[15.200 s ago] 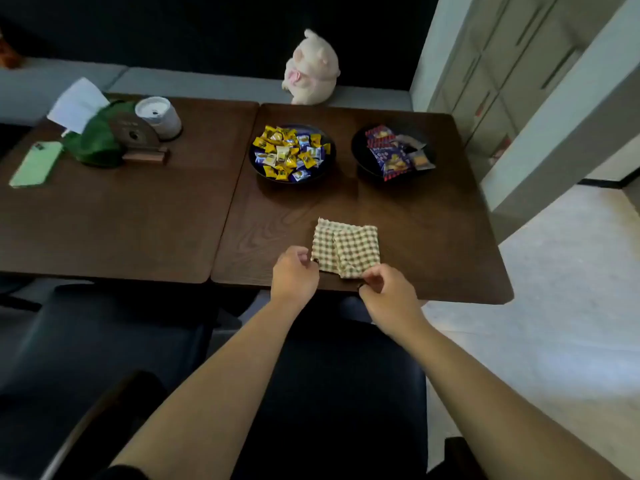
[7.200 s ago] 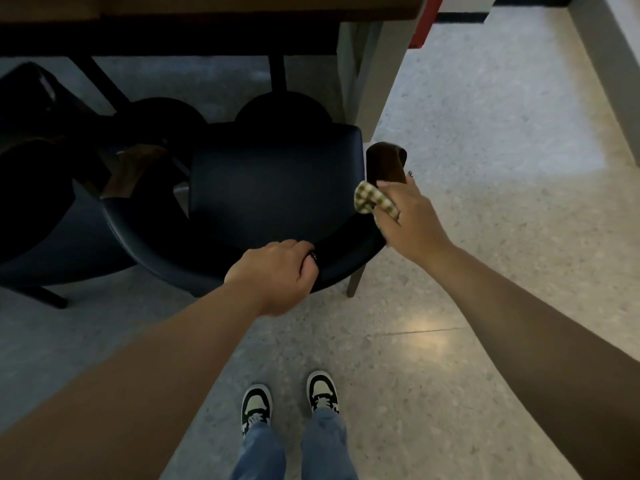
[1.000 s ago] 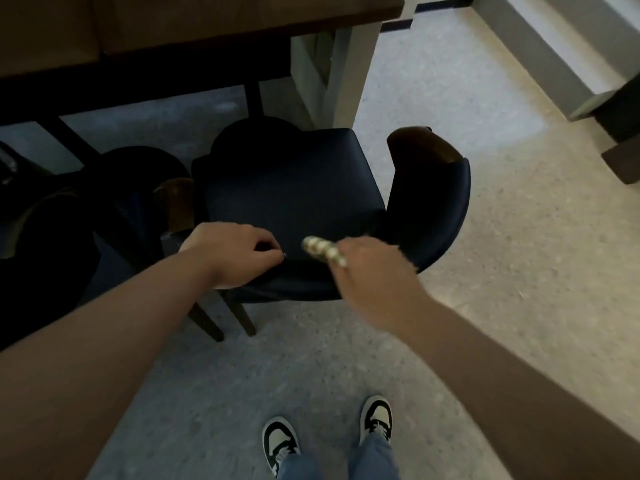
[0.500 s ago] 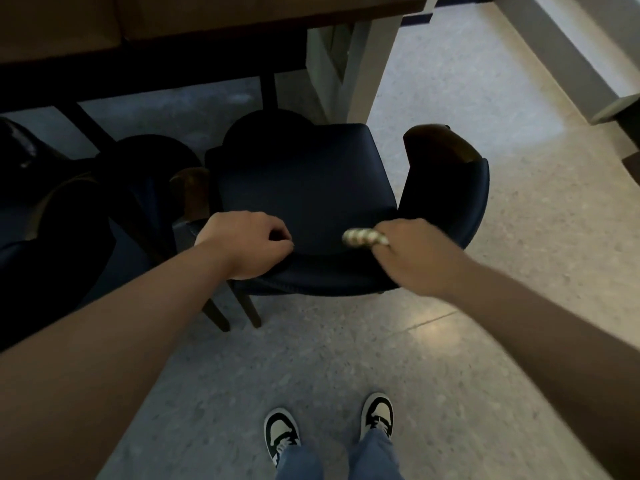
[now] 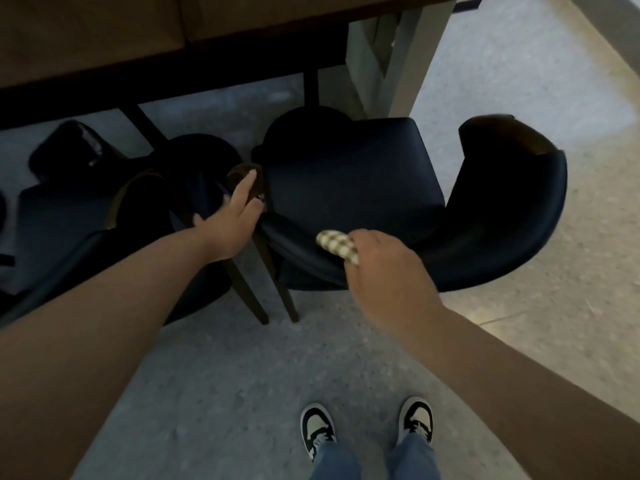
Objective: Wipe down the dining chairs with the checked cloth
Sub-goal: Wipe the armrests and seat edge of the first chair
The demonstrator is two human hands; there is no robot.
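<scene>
Cloth (image 5: 337,246) bunched and gripped in right hand (image 5: 388,271), pressed on chair (image 5: 349,188) back rail, left hand (image 5: 232,220) spread flat on left armrest.

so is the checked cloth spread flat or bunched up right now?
Bunched. The checked cloth shows only as a small wad sticking out of the right hand, against the chair back.

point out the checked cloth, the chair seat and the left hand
checked cloth (image 5: 337,244), head view, on the bunched fold showing beside the fingers
chair seat (image 5: 353,181), head view, on the bare dark cushion
left hand (image 5: 235,216), head view, on its back
</scene>
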